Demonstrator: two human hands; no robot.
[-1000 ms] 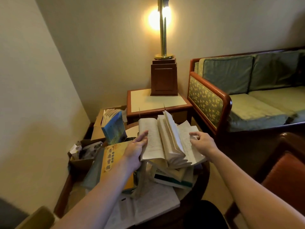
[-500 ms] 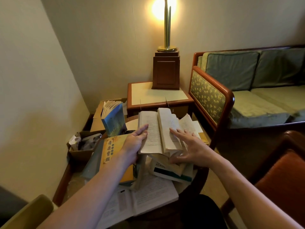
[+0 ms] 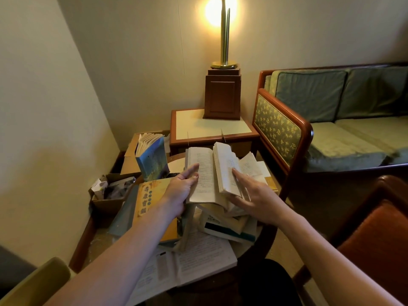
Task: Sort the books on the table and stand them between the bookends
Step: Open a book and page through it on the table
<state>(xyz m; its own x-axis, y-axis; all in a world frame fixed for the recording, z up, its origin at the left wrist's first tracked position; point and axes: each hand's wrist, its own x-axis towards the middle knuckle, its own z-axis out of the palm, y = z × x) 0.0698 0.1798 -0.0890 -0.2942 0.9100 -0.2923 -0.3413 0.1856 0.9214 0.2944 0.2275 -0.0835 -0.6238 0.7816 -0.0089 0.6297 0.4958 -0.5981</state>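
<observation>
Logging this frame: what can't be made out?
Head view: print on the open cream-paged book too small to read.
Titles of the stacked books: covered by that book and the right hand.
Fingertips of the left hand: hidden behind the book's edge.
Brass lamp's top: cut by upper frame edge.

The counter (image 3: 263, 248) is a round table of dark wood, with a pale bare patch at its far side. A large open book (image 3: 194, 261) lies flat at the near edge. To the left lies a yellow-covered book (image 3: 150, 197). A blue-covered book (image 3: 152, 160) stands at the far left, its pages fanned. On the right sits a stack of books (image 3: 229, 228), topped by an open paperback (image 3: 204, 177).
</observation>
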